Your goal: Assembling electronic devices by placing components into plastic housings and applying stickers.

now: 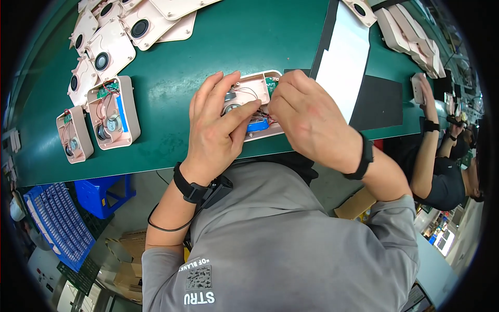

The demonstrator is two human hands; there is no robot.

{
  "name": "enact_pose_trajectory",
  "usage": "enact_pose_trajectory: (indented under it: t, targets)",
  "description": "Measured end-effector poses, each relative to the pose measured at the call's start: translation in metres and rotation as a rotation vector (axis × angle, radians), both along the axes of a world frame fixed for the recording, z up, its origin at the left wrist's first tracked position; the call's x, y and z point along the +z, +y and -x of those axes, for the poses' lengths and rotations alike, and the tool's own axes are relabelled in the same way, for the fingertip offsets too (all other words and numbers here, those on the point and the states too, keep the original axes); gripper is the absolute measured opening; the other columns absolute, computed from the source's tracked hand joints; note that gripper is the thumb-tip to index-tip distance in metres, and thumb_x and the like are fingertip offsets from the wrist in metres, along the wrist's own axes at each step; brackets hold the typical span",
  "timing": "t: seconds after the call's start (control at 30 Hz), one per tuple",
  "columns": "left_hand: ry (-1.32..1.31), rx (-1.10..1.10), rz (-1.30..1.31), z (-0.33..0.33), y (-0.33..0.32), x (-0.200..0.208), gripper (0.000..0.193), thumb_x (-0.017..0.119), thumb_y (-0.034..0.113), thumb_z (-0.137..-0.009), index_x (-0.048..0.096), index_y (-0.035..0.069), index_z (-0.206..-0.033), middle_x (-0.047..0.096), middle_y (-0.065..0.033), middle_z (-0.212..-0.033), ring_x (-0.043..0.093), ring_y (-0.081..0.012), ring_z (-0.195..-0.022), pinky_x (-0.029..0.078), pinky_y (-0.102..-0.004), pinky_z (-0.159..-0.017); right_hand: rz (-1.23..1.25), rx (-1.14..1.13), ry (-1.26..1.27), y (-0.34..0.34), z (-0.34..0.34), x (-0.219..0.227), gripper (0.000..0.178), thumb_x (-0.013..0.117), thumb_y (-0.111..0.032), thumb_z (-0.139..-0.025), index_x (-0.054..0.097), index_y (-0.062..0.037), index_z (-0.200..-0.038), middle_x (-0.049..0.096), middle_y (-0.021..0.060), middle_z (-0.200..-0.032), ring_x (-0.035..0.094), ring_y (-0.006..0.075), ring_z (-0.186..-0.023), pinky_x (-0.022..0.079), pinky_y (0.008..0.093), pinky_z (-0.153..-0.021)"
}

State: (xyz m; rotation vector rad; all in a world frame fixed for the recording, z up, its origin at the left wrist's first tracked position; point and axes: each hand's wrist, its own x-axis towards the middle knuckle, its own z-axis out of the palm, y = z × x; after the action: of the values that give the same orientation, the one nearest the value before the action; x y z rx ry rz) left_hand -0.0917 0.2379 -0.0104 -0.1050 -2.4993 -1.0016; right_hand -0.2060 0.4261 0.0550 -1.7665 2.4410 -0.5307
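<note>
In front of me on the bench lies a pale pink speaker housing [254, 82], its inside facing up. It holds a green circuit board [271, 85], a blue battery [258, 126], a round speaker and thin red and black wires [264, 112]. My left hand [215, 122] grips the housing from its left side, with the thumb reaching over the inside. The fingers of my right hand [306, 117] are closed in a pinch at the wires beside the board; their tips are partly hidden.
Two similar opened housings [114, 112] stand to the left. Several pale panels with black speakers [139, 28] are piled at the far left. White paper [343, 62] and a black sheet [382, 101] lie to the right, beyond which a co-worker's hand [428, 93] touches another pale piece.
</note>
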Motion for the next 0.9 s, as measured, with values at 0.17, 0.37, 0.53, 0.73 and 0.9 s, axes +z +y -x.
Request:
enact_pose_trajectory:
  t: [0.17, 0.37, 0.53, 0.73, 0.9]
  targets:
    - [0.029, 0.004, -0.011, 0.002, -0.003, -0.001, 0.038, 0.08, -0.002, -0.08, 0.081, 0.017, -0.113, 0.061, -0.0155, -0.148, 0.052, -0.0429, -0.14, 0.043, -0.0517, -0.112, 0.104, -0.002, -0.064, 0.006, 0.001, 0.01, 0.018, 0.074, -0.002, -0.077, 0.071, 0.0002, -0.095, 0.063, 0.0097, -0.104, 0.059, 0.0287, -0.113, 0.054, 0.0401, -0.091]
    - [0.033, 0.003, -0.015, -0.001, -0.002, -0.003, 0.038, 0.081, -0.002, -0.08, 0.081, 0.017, -0.113, 0.062, -0.0161, -0.148, 0.053, -0.0434, -0.139, 0.043, -0.0518, -0.112, -0.097, 0.17, -0.004, 0.014, 0.013, 0.029, 0.016, 0.073, -0.008, -0.079, 0.071, -0.0016, -0.093, 0.064, 0.0078, -0.104, 0.06, 0.0281, -0.116, 0.054, 0.0382, -0.092]
    - [0.025, 0.003, -0.005, -0.001, 0.0, 0.0, 0.035, 0.082, 0.0, -0.082, 0.081, 0.016, -0.113, 0.062, -0.0171, -0.147, 0.053, -0.044, -0.139, 0.043, -0.052, -0.113, -0.273, 0.342, 0.182, 0.012, 0.015, 0.037, 0.015, 0.071, -0.016, -0.081, 0.07, -0.0048, -0.092, 0.065, 0.0063, -0.103, 0.061, 0.0262, -0.11, 0.054, 0.0376, -0.089]
    - [0.028, -0.034, 0.033, 0.008, 0.001, -0.001, 0.027, 0.08, 0.003, -0.086, 0.081, 0.011, -0.112, 0.062, -0.0203, -0.147, 0.053, -0.0468, -0.139, 0.042, -0.0535, -0.115, -0.099, 0.216, 0.152, 0.012, 0.027, 0.017, 0.015, 0.068, -0.017, -0.083, 0.067, -0.0056, -0.094, 0.064, 0.0078, -0.097, 0.06, 0.0258, -0.099, 0.052, 0.036, -0.083]
    - [0.028, -0.038, 0.06, 0.001, -0.005, 0.001, 0.026, 0.078, 0.002, -0.087, 0.081, 0.011, -0.112, 0.061, -0.0225, -0.148, 0.053, -0.0485, -0.139, 0.042, -0.0543, -0.116, 0.177, -0.094, 0.219, -0.004, -0.016, -0.018, 0.013, 0.066, -0.016, -0.084, 0.064, -0.0051, -0.091, 0.061, 0.0094, -0.095, 0.059, 0.0279, -0.098, 0.046, 0.0376, -0.076]
